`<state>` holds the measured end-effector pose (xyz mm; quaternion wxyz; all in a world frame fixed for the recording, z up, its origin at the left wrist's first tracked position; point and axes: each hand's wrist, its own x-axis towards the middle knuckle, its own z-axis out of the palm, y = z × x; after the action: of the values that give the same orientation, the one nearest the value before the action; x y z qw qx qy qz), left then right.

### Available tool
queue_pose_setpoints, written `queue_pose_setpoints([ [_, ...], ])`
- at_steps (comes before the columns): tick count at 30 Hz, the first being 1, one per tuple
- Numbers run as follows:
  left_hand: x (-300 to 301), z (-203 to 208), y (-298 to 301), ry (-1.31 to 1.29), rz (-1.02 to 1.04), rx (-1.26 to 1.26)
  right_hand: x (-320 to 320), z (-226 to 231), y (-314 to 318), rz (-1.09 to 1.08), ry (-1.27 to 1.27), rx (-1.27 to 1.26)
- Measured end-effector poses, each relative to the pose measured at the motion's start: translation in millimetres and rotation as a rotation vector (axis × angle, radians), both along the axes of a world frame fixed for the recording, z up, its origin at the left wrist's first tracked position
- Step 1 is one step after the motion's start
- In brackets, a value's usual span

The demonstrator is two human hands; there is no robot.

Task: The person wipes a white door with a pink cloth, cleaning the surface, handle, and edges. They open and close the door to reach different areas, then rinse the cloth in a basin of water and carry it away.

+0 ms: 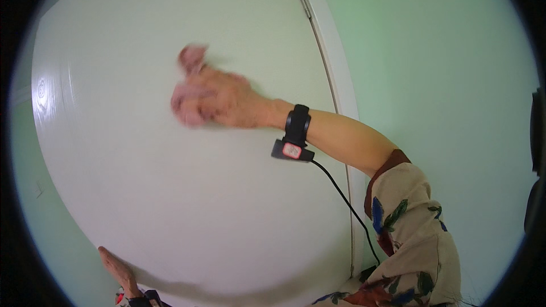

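A strip of pale green wall [25, 136] fills the far left, beside the left edge of a white door [227, 204]. The door takes up most of the view, its broad face toward the camera and its long axis running up and down; its right edge slants, the lower end farther right than the top. A bright patch of glare [42, 88] lies near the left edge, in the upper half. By the lower left edge is the left hand [118, 271], fingers pointing up and left, with a dark band [139, 302] at its wrist; I cannot tell whether its fingers close on the edge. In the upper middle of the door's face, the right hand [222, 99] reaches leftward, blurred, its fingers bent. Whether they grip anything, or touch the door, I cannot tell; the reddish blur at its top may be a finger or something held. The right wrist wears a black strap [297, 125] with a small dark box [278, 149], from which a cable [345, 198] drops across the door's right edge. Near that edge's top sits a hinge [304, 4], next to the white frame [335, 59]. Across the frame's lower part comes a beige patterned sleeve [424, 239], hiding the door's lower right corner, with more green wall [438, 79] behind
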<state>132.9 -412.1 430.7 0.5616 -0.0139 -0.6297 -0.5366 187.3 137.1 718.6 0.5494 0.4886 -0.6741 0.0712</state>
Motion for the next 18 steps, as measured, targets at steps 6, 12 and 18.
queue_pose_setpoints([
  [6,-9.9,6.1,-13.4,-0.018,0.046,-0.014,-1.8,11.5,35.5,-0.112,0.377,0.486],
  [12,-35.7,-15.0,-49.3,-0.052,-0.071,-0.034,-0.9,53.7,96.4,-0.408,0.352,0.354],
  [18,-37.5,-22.9,-75.9,-0.005,0.181,-0.001,-4.0,101.2,148.3,-0.637,0.410,-0.057],
])
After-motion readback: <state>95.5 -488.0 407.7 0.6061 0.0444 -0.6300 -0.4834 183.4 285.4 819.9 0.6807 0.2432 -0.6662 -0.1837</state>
